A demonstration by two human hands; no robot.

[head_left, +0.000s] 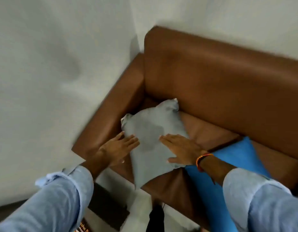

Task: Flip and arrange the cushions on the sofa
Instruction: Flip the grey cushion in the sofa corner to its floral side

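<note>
A grey cushion lies flat on the seat of a brown leather sofa, in the corner by the left armrest, its near corner hanging over the seat's front edge. My left hand rests flat against the cushion's left side, fingers spread. On the cushion's right part lies my right hand, palm down and fingers extended, with an orange band at the wrist. A blue cushion sits on the seat to the right, partly hidden under my right forearm.
White walls meet in a corner behind the sofa. The left armrest runs close along the left wall. Below the sofa's front edge are pale floor, a dark object and something with orange print.
</note>
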